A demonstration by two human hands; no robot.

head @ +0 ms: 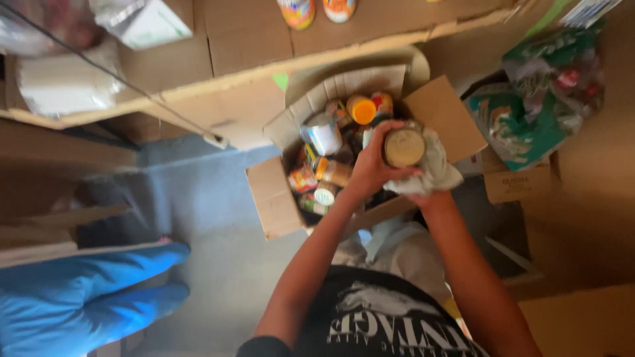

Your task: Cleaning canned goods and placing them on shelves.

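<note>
My left hand (372,166) grips a round jar with a tan lid (405,147) just above an open cardboard box (272,198). My right hand (430,192) is mostly hidden under a white cloth (436,168), which it presses against the jar's right side. The box holds several jars and cans, among them a white can (324,137) and an orange-capped container (362,110). Both my forearms reach forward from my dark printed shirt (377,324).
A cardboard-covered shelf (218,73) runs behind the box, with two orange bottles (297,12) and white packages (63,82) on it. Green bags (522,119) sit in another carton at right. A blue gloved shape (86,297) lies at lower left on the grey floor (211,218).
</note>
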